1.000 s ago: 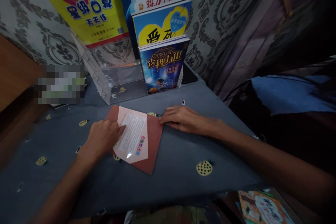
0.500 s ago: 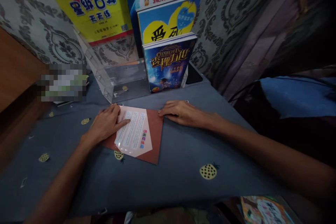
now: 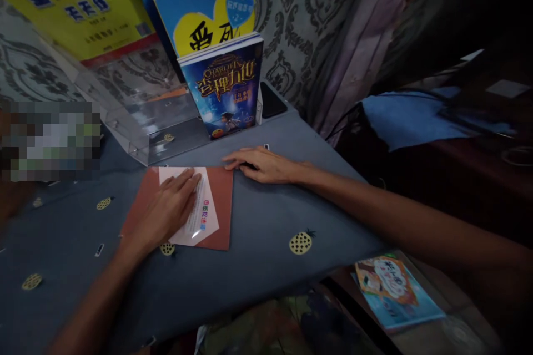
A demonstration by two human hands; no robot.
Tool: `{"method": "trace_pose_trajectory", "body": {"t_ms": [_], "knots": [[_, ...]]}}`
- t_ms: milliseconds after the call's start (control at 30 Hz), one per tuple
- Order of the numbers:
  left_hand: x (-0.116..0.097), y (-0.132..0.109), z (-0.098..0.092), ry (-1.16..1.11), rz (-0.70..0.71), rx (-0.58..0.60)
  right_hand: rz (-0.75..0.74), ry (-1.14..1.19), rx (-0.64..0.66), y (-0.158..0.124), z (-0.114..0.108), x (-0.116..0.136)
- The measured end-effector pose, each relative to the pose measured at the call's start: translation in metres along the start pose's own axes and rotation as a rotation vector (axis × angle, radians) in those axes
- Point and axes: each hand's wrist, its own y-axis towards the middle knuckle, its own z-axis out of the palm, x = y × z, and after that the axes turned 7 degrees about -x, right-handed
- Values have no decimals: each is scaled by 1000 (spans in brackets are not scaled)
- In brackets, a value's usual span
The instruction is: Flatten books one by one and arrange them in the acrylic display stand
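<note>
A reddish-brown book point(image 3: 221, 191) lies on the cloth-covered table, with a pale panel of printed text facing up. My left hand point(image 3: 172, 205) rests on it, palm down, with its fingers stretched over the panel and hiding part of the text. At the book's upper right corner is my right hand point(image 3: 264, 165), its fingers extended and the fingertips touching or almost touching the corner. A clear acrylic book stand point(image 3: 137, 144) stands just behind. It holds several upright books, among them a dark blue one point(image 3: 229, 91) in front and a blue-and-yellow one point(image 3: 179, 16) behind it.
A yellow workbook point(image 3: 100, 28) leans in the stand's left side. Behind the stand lies a dark flat object point(image 3: 272, 101). Blurred items point(image 3: 54, 138) sit at the far left. Below the table's right edge lies another colourful book point(image 3: 395, 291). Blue cloth point(image 3: 408, 119) hangs at the right.
My left hand has slid from the book's left edge onto its middle, now flat over the text. My right hand stays by the corner. The view has shifted to the right.
</note>
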Motion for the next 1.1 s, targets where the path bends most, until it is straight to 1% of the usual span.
{"method": "trace_pose_trajectory", "body": {"t_ms": [133,233,400,600,700,800,1000,1100], "knots": [[-25,12,7,-55,108,-1,19,34,-24,-1,2,-2],[-36,19,10,-66,169,-30,22,55,-31,-2,4,-3],[-39,30,10,-73,238,-70,18,58,-41,-3,4,-3],[-38,36,9,-81,240,-65,-6,44,-49,-2,6,-6],[-39,33,9,-137,254,-74,-23,25,-47,-2,7,-9],[-41,24,7,-173,284,-87,-41,15,-43,-3,7,-10],[-48,-3,-5,-223,323,-35,-59,10,-39,-4,8,-10],[-52,-16,-10,-251,323,-29,-72,7,-47,-3,9,-13]]}}
